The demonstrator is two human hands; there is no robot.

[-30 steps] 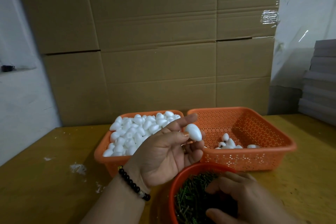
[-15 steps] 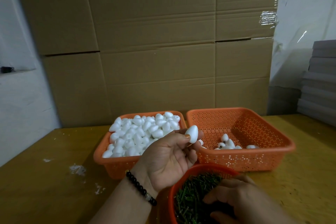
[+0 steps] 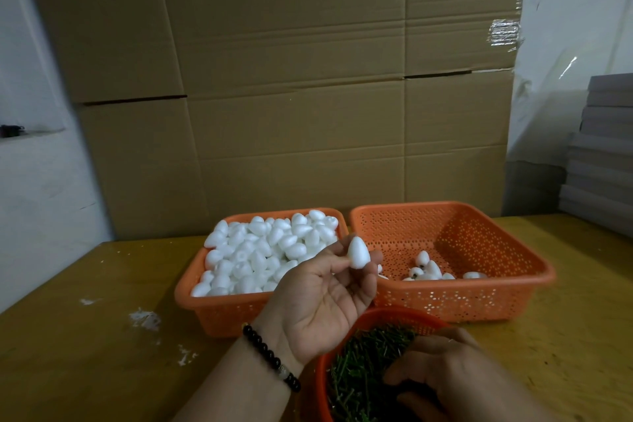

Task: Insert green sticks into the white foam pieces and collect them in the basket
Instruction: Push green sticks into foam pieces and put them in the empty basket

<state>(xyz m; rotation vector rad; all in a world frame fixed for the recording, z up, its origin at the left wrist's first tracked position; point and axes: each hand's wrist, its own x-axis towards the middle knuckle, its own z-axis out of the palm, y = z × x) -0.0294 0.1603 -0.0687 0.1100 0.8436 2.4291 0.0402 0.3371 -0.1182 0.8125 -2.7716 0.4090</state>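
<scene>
My left hand [image 3: 320, 302] is raised palm-up and pinches one white egg-shaped foam piece [image 3: 358, 252] between thumb and fingertips, in front of the two baskets. My right hand [image 3: 445, 377] reaches down into a round red bowl [image 3: 383, 313] full of green sticks [image 3: 363, 363]; its fingers are curled among them and its fingertips are hidden. The left orange basket [image 3: 219, 310] is heaped with plain foam pieces [image 3: 267, 254]. The right orange basket [image 3: 479, 298] holds several foam pieces with sticks [image 3: 428, 271] in them.
Everything stands on a yellow-brown table [image 3: 85, 353] with white foam crumbs [image 3: 144, 317] at the left. Large cardboard boxes [image 3: 291, 96] wall off the back. Grey stacked boards [image 3: 606, 147] sit at the right edge.
My left hand has turned the foam piece from lying sideways to standing upright and lowered slightly. My right hand stays in the bowl of sticks, fingers shifting a little.
</scene>
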